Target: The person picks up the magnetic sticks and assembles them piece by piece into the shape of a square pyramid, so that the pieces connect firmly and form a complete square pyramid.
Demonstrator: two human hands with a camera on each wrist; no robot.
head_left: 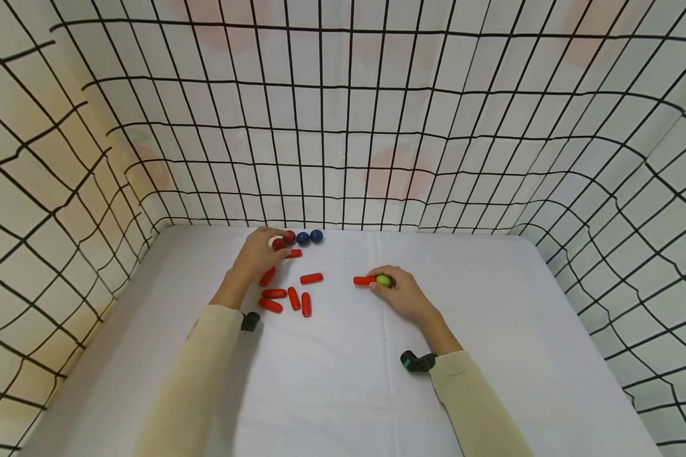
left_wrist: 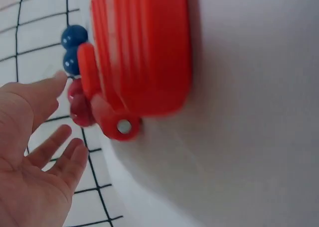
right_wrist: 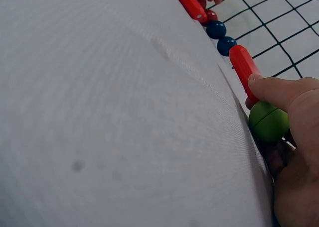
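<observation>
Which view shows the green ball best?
The right wrist view: the green ball looks largest there, with a dark line across it. The head view shows it small, within the right grip; the left wrist view does not show it.

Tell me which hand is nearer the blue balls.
Left. The left hand is beside the red balls, left of the blue balls; the right hand is farther, to their right.
</observation>
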